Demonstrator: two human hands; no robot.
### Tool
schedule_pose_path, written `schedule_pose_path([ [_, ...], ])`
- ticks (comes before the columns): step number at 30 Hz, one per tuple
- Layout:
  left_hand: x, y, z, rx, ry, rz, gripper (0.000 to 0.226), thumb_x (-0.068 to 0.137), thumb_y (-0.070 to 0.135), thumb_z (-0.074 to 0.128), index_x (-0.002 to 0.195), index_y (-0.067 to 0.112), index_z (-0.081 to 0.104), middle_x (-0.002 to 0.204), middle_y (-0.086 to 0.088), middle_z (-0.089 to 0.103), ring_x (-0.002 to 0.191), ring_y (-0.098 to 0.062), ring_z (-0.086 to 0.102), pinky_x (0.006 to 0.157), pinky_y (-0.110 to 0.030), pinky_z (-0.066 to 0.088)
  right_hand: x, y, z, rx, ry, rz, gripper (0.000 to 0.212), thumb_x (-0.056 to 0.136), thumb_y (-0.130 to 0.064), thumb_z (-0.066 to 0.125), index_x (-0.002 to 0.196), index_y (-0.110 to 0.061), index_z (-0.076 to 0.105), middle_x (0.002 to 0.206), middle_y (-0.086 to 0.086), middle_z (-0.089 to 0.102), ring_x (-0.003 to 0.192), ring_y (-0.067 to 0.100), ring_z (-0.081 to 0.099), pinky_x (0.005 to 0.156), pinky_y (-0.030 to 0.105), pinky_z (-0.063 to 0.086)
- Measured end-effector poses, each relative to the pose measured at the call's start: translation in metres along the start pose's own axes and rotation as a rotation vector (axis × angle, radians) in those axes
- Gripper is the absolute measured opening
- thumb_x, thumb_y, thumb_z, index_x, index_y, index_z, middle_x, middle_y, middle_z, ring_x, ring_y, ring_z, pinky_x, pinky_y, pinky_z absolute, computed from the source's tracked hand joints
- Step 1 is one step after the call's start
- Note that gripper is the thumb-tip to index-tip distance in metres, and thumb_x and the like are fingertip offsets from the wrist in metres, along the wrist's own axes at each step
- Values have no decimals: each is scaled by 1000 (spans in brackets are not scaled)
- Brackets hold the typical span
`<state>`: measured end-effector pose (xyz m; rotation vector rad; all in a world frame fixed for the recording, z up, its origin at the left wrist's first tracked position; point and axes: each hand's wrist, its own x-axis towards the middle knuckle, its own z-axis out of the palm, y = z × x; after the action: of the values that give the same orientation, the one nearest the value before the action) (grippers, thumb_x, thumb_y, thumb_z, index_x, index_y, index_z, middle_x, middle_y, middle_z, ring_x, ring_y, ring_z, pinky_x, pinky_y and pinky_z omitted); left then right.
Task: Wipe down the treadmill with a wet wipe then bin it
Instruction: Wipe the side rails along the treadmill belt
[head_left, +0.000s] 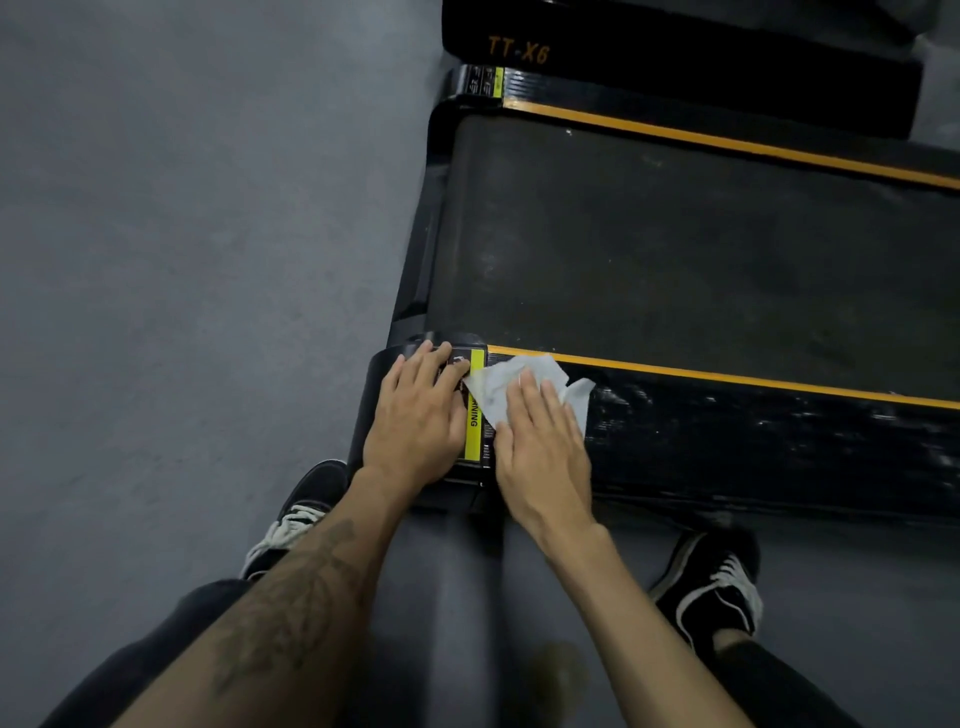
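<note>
A black treadmill (701, 249) with orange stripes along its side rails lies on the floor and runs off to the right. A white wet wipe (501, 382) is spread on the near side rail beside a yellow warning label (474, 415). My right hand (543, 441) presses flat on the wipe with straight fingers. My left hand (418, 410) rests flat on the rail's rear end cap, just left of the label. The rail to the right of the wipe glistens with wet streaks.
Grey concrete floor (182, 260) fills the left side. My two black shoes (714, 582) stand on the floor in front of the rail. A second black machine marked TT-X6 (519, 49) sits beyond the treadmill at the top.
</note>
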<state>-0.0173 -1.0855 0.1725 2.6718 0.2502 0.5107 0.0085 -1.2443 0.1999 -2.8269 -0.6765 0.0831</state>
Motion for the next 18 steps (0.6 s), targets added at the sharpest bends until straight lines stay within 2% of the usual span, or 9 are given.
schedule_pose_path([
  [3,1,0,1,13,14,-1,50,96,28,37,135,11,63,147,-13,56,143,-31,46,119,-53,35,-4,-13,2,17,-56,-42,77,93,-47,3,163,-18,20,171,-3,7,159,17,3,125,34,-4],
  [7,0,-2,1,14,9,-4,49,95,25,37,135,11,63,147,-12,57,142,-31,47,119,-53,34,13,3,-8,7,-71,-74,81,91,-50,-3,163,-23,21,171,-7,11,158,15,6,126,35,1],
  [10,0,-2,2,9,10,1,48,96,24,37,135,11,62,147,-12,56,143,-31,45,120,-53,34,3,0,-6,-16,-25,22,82,92,-50,-2,163,-18,23,171,-1,12,158,18,7,127,37,3],
  [12,2,-1,3,4,14,-1,48,96,24,37,134,11,63,147,-12,56,143,-31,46,119,-53,34,0,-12,-1,1,-56,0,82,92,-51,0,164,-17,21,171,-1,10,159,18,5,126,36,0],
  [16,1,-3,2,3,0,-9,50,95,25,37,135,11,63,149,-13,55,144,-30,45,120,-53,33,20,-6,-5,-14,-100,-94,60,107,-41,17,164,-22,17,172,-6,6,158,14,2,126,34,0],
  [18,0,-2,1,-3,-7,-2,48,96,24,37,136,12,62,149,-13,55,144,-30,44,120,-53,33,19,2,-6,-20,-79,-32,63,105,-41,13,164,-20,16,172,-5,5,158,14,1,126,34,0],
])
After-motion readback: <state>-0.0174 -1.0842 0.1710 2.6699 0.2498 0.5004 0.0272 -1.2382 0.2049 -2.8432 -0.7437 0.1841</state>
